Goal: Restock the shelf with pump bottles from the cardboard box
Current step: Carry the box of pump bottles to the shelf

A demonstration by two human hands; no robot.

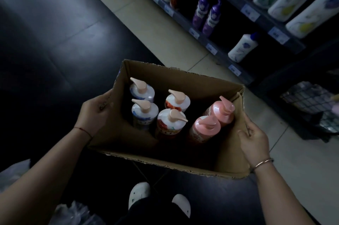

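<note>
An open cardboard box (139, 153) is held above the floor between my hands. My left hand (93, 114) grips its left wall and my right hand (254, 139) grips its right wall. Several pump bottles stand upright inside: two white ones with blue print (145, 112), two white ones with red print (170, 120), and two pink ones (207, 127). The shelf (201, 35) runs diagonally at the upper right, with dark gaps between the bottles on its lowest level.
On the shelf stand two purple bottles (207, 13), a white bottle with a blue cap (242, 46) and rows of large white bottles above. A wire basket (311, 100) sits at the right. Plastic bags (73, 213) lie lower left. My white shoes (139, 193) stand below the box.
</note>
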